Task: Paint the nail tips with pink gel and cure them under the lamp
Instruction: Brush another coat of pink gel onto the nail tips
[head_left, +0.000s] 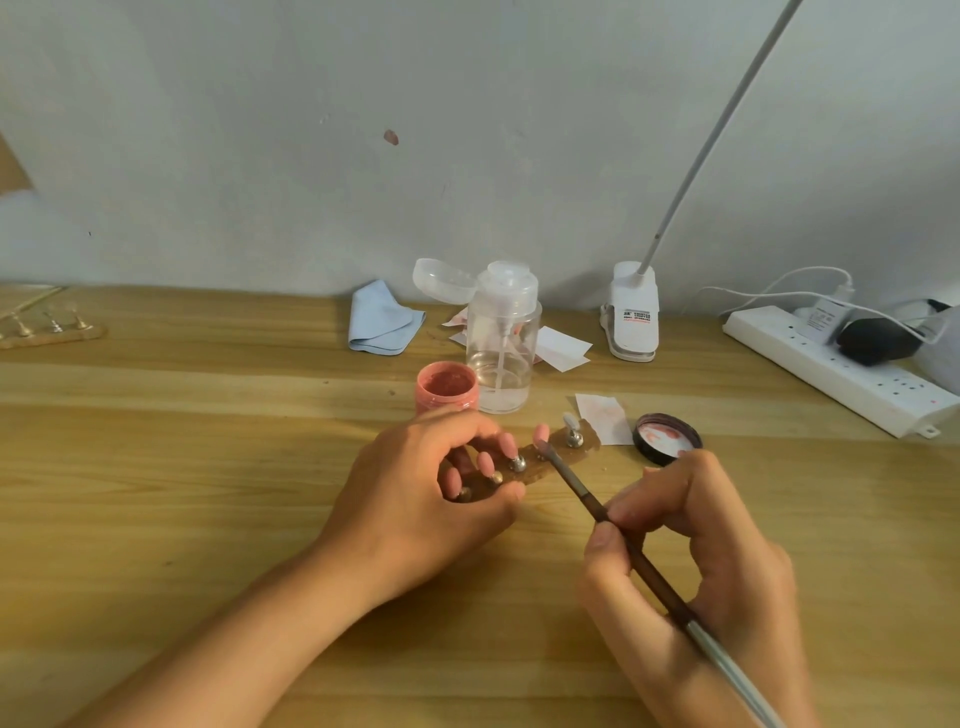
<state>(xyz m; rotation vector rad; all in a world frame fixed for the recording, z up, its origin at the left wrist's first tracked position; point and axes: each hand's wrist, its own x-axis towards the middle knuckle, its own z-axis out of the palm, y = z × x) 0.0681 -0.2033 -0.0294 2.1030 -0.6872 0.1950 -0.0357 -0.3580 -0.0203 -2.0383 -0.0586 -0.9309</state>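
Note:
A brown holder strip (535, 468) with metal pegs lies on the wooden table and carries several nail tips. Three tips are pink, among them one (541, 432) touched by the brush; the rightmost tip (569, 419) is clear and unpainted. My left hand (431, 499) pinches the strip's left end and hides part of it. My right hand (696, 561) grips a thin brush (602, 512), whose tip rests on the pink nail tip. An open pink gel jar (447, 387) stands just behind my left hand, and its black lid (666, 437) lies upturned to the right.
A clear pump bottle (503, 343) stands beside the jar. A white clip lamp (632, 317) with a long arm sits at the back. A blue cloth (382, 319), paper scraps (602, 418), a white power strip (836, 366) and a second nail holder (52, 330) also lie around.

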